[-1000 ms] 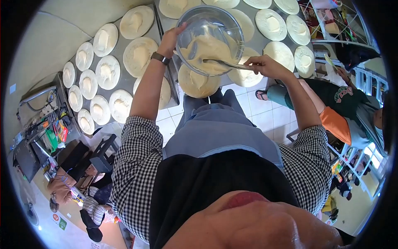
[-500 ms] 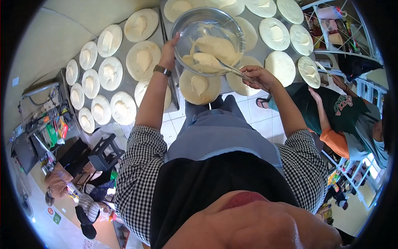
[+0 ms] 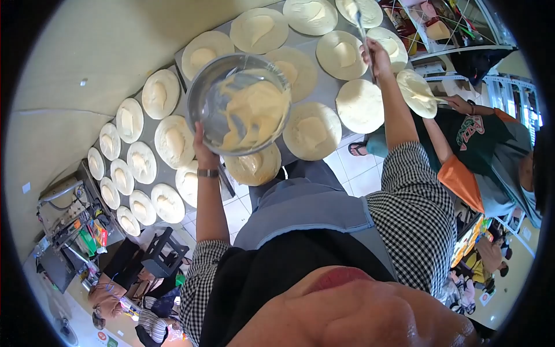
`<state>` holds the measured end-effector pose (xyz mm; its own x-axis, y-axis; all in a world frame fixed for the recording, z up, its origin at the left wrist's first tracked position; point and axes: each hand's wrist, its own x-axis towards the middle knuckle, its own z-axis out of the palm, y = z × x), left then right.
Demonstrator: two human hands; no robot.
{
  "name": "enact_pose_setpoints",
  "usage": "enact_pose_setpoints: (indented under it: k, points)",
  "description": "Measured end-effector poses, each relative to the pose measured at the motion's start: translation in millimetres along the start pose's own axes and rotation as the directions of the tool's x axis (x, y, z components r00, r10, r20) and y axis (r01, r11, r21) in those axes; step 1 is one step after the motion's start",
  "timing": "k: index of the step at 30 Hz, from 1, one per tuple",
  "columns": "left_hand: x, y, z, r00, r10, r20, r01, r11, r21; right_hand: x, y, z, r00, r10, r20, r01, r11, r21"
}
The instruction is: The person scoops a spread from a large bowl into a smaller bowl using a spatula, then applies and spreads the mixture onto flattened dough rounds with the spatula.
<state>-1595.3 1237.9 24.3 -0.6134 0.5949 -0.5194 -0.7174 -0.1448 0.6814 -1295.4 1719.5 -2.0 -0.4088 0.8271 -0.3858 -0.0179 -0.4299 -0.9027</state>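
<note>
My left hand [image 3: 205, 146] grips the near-left rim of a metal mixing bowl [image 3: 199, 92], tilted so its inside shows. Pale creamy spread [image 3: 254, 110] lies in the bowl and smears its wall. My right hand [image 3: 377, 59] is closed around the handle of a large metal spoon [image 3: 361, 28], reaching to the far right. The spoon's head is over or touching a flat dough round [image 3: 373, 16] at the far edge; I cannot tell which. Close to the bowl lie more rounds, such as one [image 3: 312, 132] with a dollop of spread.
Rows of topped dough rounds [image 3: 161, 94] cover the metal tables [image 3: 222, 40]. At right a co-worker [image 3: 491, 144] holds a round [image 3: 417, 93] and spreads it with a tool. A wire rack [image 3: 451, 29] stands beyond. Equipment [image 3: 72, 220] and a black stool [image 3: 165, 251] are at left.
My right hand has lifted the spoon out of the bowl and carried it to the far right. The bowl now sits lower and further left in view, and the whole view has shifted.
</note>
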Motion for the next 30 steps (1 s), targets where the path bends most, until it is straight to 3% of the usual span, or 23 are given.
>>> enact_pose_setpoints:
  k: [2,3,4,5,6,8,13,16,19,20,21,22,23,25,26,30]
  points:
    - [-12,-1,15,0.999,-0.006,-0.037,0.005,1.000,-0.009,59,-1,-25,0.986,-0.104,-0.132,0.089,0.989,-0.115]
    - [-18,-2,19,0.997,-0.005,-0.078,0.003,1.000,-0.028,87,5,-32,0.940,-0.236,-0.245,0.155,0.939,-0.308]
    - [-24,-5,18,0.996,-0.004,-0.087,0.003,1.000,-0.020,117,8,-39,0.877,-0.373,-0.303,0.122,0.782,-0.611]
    - [-28,-6,14,0.988,0.007,-0.151,-0.009,1.000,-0.011,138,12,-44,0.802,-0.516,-0.300,0.034,0.542,-0.840]
    - [-34,-7,8,0.976,0.020,-0.215,-0.020,1.000,-0.001,147,16,-41,0.808,-0.507,-0.301,0.032,0.548,-0.836]
    - [-44,-11,-4,0.969,0.045,-0.245,-0.040,0.999,0.027,165,24,-29,0.703,-0.633,-0.324,-0.161,0.303,-0.939]
    - [-69,-8,-4,0.950,0.111,-0.291,-0.097,0.993,0.062,176,41,16,0.708,-0.624,-0.332,-0.180,0.295,-0.938]
    - [-64,-9,0,0.957,0.117,-0.265,-0.105,0.993,0.057,189,45,17,0.647,-0.659,-0.383,-0.153,0.380,-0.912]
    - [-67,-11,-3,0.959,0.118,-0.259,-0.112,0.993,0.039,189,43,9,0.692,-0.625,-0.360,-0.043,0.462,-0.886]
    - [-71,-10,-3,0.960,0.115,-0.254,-0.114,0.993,0.020,186,43,9,0.795,-0.405,-0.452,0.052,0.788,-0.614]
    - [-75,-8,-5,0.962,0.116,-0.246,-0.115,0.993,0.018,182,43,8,0.890,-0.166,-0.424,0.075,0.972,-0.222]
    - [-80,-7,-7,0.966,0.110,-0.234,-0.109,0.994,0.018,175,43,7,0.929,-0.121,-0.350,0.117,0.993,-0.033]
    - [-87,-5,-9,0.969,0.105,-0.222,-0.104,0.994,0.018,162,41,8,0.926,-0.128,-0.354,0.124,0.992,-0.033]
    - [-91,-5,-19,0.979,0.088,-0.186,-0.085,0.996,0.025,133,32,0,0.999,0.051,-0.015,-0.043,0.941,0.334]
    - [-90,-6,-23,0.984,0.076,-0.163,-0.071,0.997,0.036,112,26,0,0.994,0.106,0.034,-0.111,0.914,0.391]
    - [-91,-1,-39,0.999,0.033,-0.027,-0.030,0.996,0.084,-34,21,10,0.994,-0.017,0.109,-0.040,0.866,0.498]
